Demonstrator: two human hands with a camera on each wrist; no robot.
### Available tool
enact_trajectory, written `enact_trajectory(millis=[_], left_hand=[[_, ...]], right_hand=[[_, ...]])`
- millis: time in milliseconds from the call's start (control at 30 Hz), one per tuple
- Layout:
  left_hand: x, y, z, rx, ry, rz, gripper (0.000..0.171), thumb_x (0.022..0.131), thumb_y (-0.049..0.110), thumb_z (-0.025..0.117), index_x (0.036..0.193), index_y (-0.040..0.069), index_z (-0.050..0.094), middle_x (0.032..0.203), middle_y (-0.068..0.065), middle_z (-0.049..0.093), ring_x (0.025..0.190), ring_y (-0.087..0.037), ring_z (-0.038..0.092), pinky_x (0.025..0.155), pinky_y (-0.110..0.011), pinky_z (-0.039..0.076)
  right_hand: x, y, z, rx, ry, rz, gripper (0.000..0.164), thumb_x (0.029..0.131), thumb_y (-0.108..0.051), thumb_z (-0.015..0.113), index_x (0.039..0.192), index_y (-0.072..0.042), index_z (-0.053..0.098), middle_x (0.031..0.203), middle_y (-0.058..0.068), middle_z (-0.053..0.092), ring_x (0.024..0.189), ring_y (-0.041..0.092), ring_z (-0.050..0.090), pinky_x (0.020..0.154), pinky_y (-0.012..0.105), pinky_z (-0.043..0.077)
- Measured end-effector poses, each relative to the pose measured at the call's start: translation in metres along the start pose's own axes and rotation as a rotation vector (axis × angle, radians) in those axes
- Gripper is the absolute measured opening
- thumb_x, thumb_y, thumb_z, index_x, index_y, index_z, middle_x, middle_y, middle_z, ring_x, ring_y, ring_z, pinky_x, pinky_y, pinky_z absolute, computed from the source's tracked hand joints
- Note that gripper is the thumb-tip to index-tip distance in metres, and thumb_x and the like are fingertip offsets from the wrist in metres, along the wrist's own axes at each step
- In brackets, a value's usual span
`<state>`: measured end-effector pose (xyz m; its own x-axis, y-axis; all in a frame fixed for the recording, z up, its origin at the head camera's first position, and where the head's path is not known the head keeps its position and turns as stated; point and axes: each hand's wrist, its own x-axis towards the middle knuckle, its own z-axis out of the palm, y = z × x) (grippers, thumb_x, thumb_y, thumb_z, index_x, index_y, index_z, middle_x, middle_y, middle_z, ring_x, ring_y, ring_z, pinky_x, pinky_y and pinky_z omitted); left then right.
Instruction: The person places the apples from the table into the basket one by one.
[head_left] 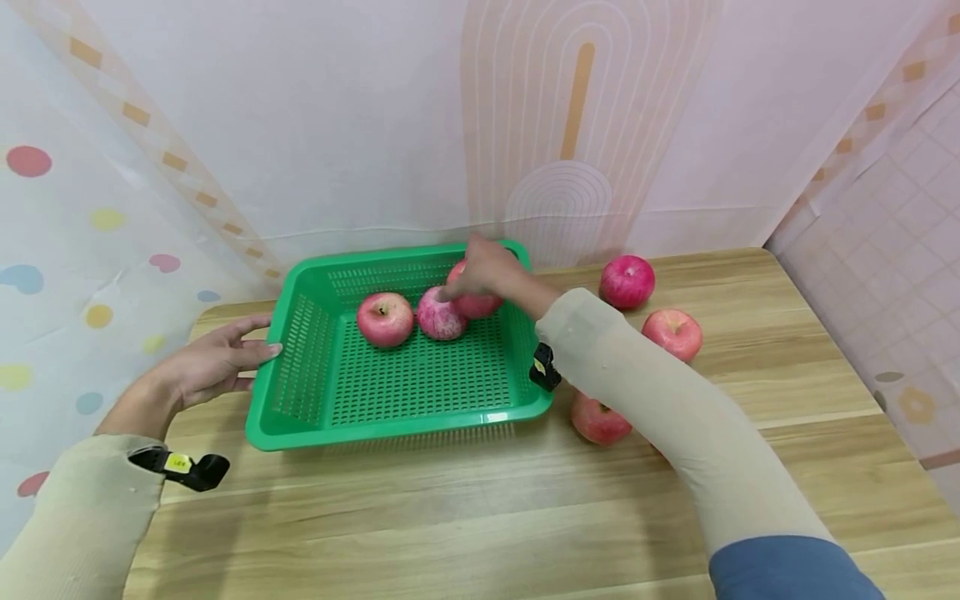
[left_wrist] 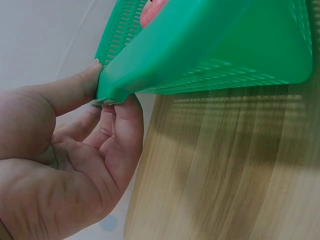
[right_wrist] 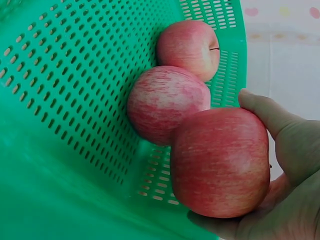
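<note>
My left hand [head_left: 213, 362] grips the left rim of a green plastic basket [head_left: 322, 437], thumb over the edge and fingers curled beneath, as the left wrist view shows. Inside the basket's right end, my right hand [head_left: 491, 271] holds a red apple [right_wrist: 220, 165] between thumb and fingers. That apple sits right against a streaked pink apple [right_wrist: 167, 102]. Beyond it lies another red-yellow apple [head_left: 386, 320], its stem showing, on the basket's slotted floor.
Right of the basket, a deep pink apple [head_left: 627, 282], a paler apple [head_left: 672, 333] and a red apple [head_left: 600, 419] lie on the wooden table [head_left: 420, 517]. My right forearm crosses above them and partly hides some. A patterned wall covering [head_left: 337, 125] stands behind the table.
</note>
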<state>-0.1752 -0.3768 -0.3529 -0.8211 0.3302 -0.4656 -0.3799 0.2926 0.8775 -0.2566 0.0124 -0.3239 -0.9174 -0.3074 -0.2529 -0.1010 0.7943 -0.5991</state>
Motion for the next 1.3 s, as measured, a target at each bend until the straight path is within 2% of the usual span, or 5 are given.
enact_trajectory(millis=[233,600,767,1067,1300], left_hand=[[-0.001,0.000,0.000,-0.010,-0.004,-0.002,0.043,0.108,0.008,0.051,0.143,0.023,0.031,0.109,-0.001,0.071,0.093,-0.018,0.073,0.078,-0.036,0.062],[0.000,-0.001,0.001,0.014,0.008,-0.001,0.047,0.108,0.009,0.052,0.147,0.021,0.028,0.107,-0.001,0.072,0.092,-0.018,0.073,0.078,-0.036,0.062],[0.000,0.001,0.001,0.023,0.008,-0.004,0.055,0.108,0.011,0.053,0.153,0.014,0.020,0.108,0.000,0.072,0.092,-0.017,0.073,0.079,-0.036,0.062],[-0.001,0.002,0.001,0.010,0.008,-0.008,0.055,0.108,0.009,0.052,0.153,0.015,0.021,0.107,-0.001,0.072,0.092,-0.017,0.073,0.079,-0.036,0.062],[0.001,0.003,0.002,0.020,0.018,-0.013,0.061,0.108,0.009,0.052,0.156,0.009,0.013,0.106,0.000,0.072,0.092,-0.017,0.073,0.078,-0.035,0.062]], right_hand=[[0.004,0.002,0.002,-0.017,-0.005,0.007,0.111,0.083,-0.038,0.086,0.159,0.003,0.016,0.149,0.018,0.048,0.137,0.031,0.046,0.112,0.040,0.042],[0.009,0.010,0.007,-0.041,-0.009,0.029,0.113,0.083,-0.036,0.087,0.159,0.002,0.013,0.145,0.019,0.050,0.136,0.031,0.047,0.113,0.039,0.042],[0.008,0.009,0.006,-0.052,-0.018,0.047,0.105,0.083,-0.037,0.086,0.156,0.003,0.021,0.140,0.018,0.053,0.128,0.030,0.052,0.106,0.040,0.047],[0.008,0.010,0.008,-0.086,-0.038,0.044,0.087,0.084,-0.032,0.086,0.145,0.004,0.037,0.131,0.017,0.057,0.115,0.026,0.056,0.098,0.037,0.051],[0.008,0.010,0.012,-0.147,-0.050,0.033,0.079,0.084,-0.033,0.086,0.139,0.004,0.044,0.128,0.018,0.059,0.118,0.028,0.057,0.098,0.037,0.051]])
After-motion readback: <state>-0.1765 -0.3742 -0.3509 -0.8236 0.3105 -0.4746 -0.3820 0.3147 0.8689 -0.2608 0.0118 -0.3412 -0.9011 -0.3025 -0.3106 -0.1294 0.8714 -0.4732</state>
